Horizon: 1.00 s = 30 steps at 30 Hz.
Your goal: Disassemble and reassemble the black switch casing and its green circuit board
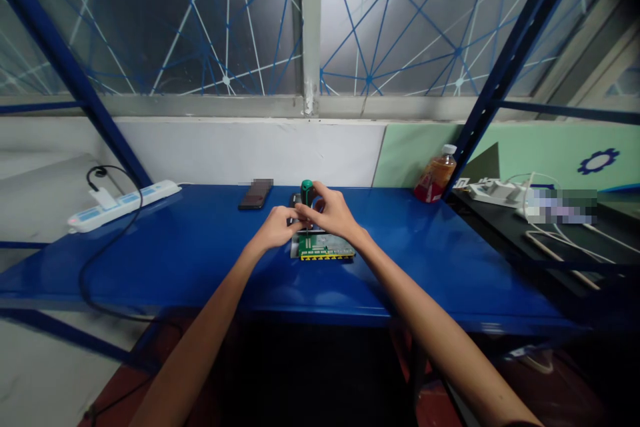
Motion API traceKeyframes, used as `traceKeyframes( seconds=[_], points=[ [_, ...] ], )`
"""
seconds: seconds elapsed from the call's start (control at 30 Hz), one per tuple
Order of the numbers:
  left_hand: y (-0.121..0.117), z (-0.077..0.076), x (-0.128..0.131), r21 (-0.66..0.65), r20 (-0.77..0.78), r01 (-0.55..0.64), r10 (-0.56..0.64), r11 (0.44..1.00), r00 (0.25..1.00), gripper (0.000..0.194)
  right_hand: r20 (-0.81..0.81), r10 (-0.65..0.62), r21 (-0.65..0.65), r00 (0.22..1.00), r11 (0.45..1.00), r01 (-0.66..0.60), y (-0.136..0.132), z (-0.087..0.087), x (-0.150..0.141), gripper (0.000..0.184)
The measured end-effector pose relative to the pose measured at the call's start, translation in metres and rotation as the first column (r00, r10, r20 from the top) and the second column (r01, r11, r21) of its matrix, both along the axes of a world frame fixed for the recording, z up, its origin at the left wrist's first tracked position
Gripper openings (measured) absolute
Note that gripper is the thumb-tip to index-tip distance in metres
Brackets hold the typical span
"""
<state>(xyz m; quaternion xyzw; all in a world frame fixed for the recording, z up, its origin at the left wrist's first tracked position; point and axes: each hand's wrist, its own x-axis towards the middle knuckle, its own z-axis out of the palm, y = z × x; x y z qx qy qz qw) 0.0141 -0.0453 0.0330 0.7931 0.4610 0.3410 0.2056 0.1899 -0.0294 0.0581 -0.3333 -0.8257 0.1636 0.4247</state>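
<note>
Blue desk (200, 260) in front of me. Green board (325, 248) lies flat at desk middle, long side left to right, just under both hands. My right hand (333, 213) fingers wrapped round upright screwdriver (307, 192). My left hand (275, 228) fingers pinched near its tip, grip hidden.

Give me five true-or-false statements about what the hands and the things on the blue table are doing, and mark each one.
1. The right hand grips a green-handled screwdriver. True.
2. The left hand rests on the power strip. False: it is at the green circuit board, far from the strip.
3. A dark phone lies on the blue table behind the hands. True.
4. The bottle lies on its side at the left end. False: it stands, leaning, at the right rear.
5. The circuit board is held in the air. False: it rests on the table.
</note>
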Motion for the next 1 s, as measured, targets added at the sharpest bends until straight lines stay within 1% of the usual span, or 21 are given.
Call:
traceKeyframes(
  seconds=[0.13, 0.3, 0.43, 0.67, 1.0],
  points=[
    [0.0001, -0.0003, -0.0004, -0.002, 0.003, 0.003, -0.003, 1.0, 1.0, 0.018, 0.0, -0.005, -0.001, 1.0, 1.0, 0.005, -0.0009, 0.0008, 0.0, 0.029],
    [-0.0026, 0.0035, 0.0004, 0.001, -0.008, 0.023, -0.023, 1.0, 1.0, 0.02, -0.002, 0.0, 0.008, 1.0, 1.0, 0.0, -0.001, 0.0003, -0.0001, 0.029],
    [-0.0035, 0.0052, 0.0013, -0.006, -0.022, 0.003, -0.004, 1.0, 1.0, 0.022, 0.006, 0.001, 0.009, 1.0, 1.0, -0.001, -0.0005, -0.0003, -0.0002, 0.027],
    [0.0002, 0.001, -0.0008, -0.025, -0.014, 0.019, -0.019, 1.0, 1.0, 0.024, 0.013, -0.019, -0.004, 1.0, 1.0, 0.019, 0.0009, -0.0005, -0.0007, 0.026],
    [0.0027, -0.003, -0.003, 0.027, -0.044, 0.019, -0.018, 0.999, 0.999, 0.023, -0.005, -0.036, 0.014, 0.999, 0.999, 0.036, 0.0037, -0.0063, -0.0041, 0.027]
  ],
)
